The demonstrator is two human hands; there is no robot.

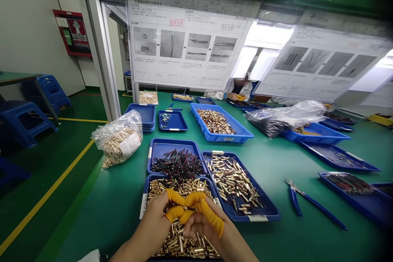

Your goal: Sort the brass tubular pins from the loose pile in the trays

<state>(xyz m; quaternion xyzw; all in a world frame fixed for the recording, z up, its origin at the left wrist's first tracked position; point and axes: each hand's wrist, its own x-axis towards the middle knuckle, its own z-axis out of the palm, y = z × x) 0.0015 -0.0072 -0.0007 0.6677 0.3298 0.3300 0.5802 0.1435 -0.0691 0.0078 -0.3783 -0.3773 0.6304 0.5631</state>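
Note:
My left hand and my right hand meet above a blue tray of loose brass-coloured metal sleeves. Yellow cots cover several fingertips on both. Pinched between the fingers of the two hands is a short dark wire lead; its ends are partly hidden. Just beyond, a second tray is heaped with dark wire leads showing red and green strands. To the right, another tray contains leads with brass-coloured sleeves on them.
Cutting pliers lie on the green table at right. A clear bag of brass-coloured parts stands left, near stacked trays. A deeper blue bin sits behind. Instruction sheets hang overhead; a person sits opposite.

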